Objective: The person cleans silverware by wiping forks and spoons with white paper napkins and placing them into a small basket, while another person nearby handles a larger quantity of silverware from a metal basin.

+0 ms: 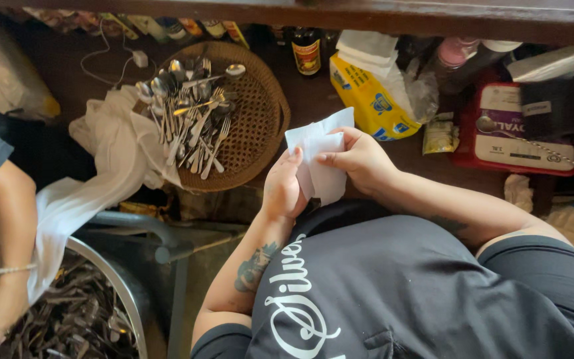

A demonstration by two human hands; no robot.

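Observation:
Both my hands hold one white paper napkin in front of my chest, above a dark wooden table. My left hand grips the napkin's left edge, fingers curled around it. My right hand pinches its right side, thumb on top. The napkin is partly folded, with a corner sticking up. To the left, a round wicker basket holds several forks and spoons, out of reach of either hand.
A white cloth trails from the basket down to another person's arm at the left, over a metal bowl full of cutlery. A yellow bag, a dark bottle and a red container crowd the table's back.

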